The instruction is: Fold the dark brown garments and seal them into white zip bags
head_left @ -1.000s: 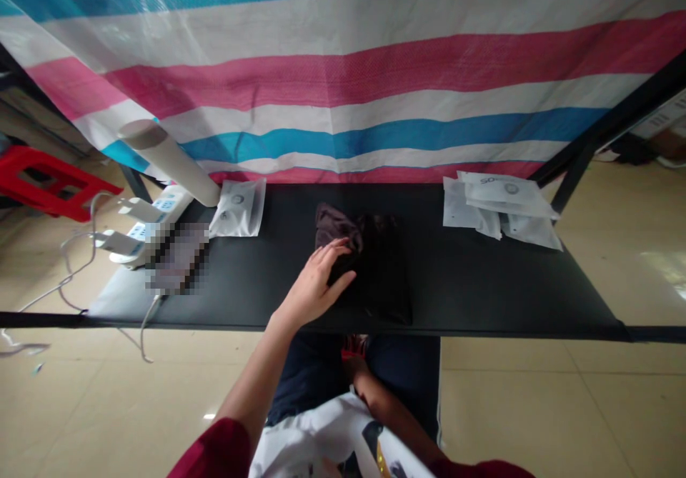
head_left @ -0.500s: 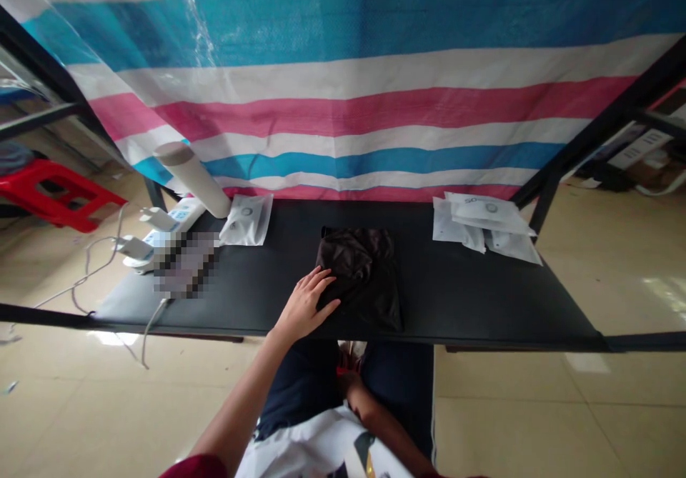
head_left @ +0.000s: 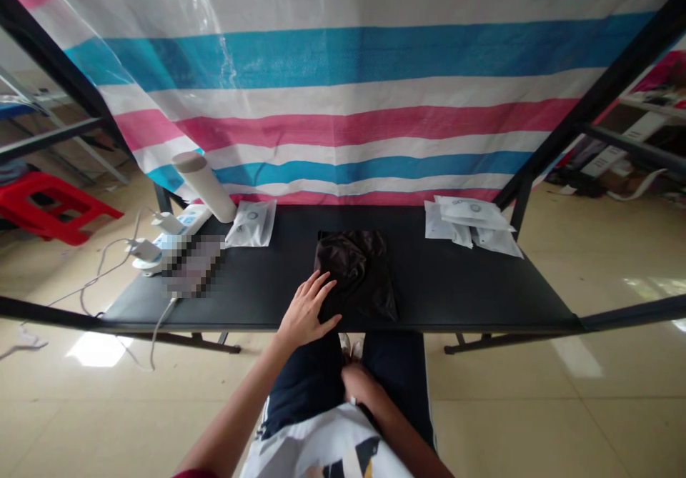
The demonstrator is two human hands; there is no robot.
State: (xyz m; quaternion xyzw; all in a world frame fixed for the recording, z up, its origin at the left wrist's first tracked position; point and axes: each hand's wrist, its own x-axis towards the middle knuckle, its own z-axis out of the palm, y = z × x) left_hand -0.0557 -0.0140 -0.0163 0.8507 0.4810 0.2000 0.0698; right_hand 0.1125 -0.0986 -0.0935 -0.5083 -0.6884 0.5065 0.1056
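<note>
You've got dark brown cloth centre frame against a black tabletop; pink, white and blue stripes band the tarpaulin up top; red stool far left, your navy trousers below!

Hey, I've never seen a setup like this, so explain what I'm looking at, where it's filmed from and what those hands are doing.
There's no machine here, just a person's two bare hands, filmed by a camera worn on their head, looking forward and down. The left hand is spread open at the edge of a dark, shiny cloth, gripping nothing. The right hand is down between the legs; whether it holds anything is unclear. On the black table are also a white packet, a pale bottle, a power strip and a pixelated item to the left, and more white packets to the right. A striped sheet hangs behind.
</note>
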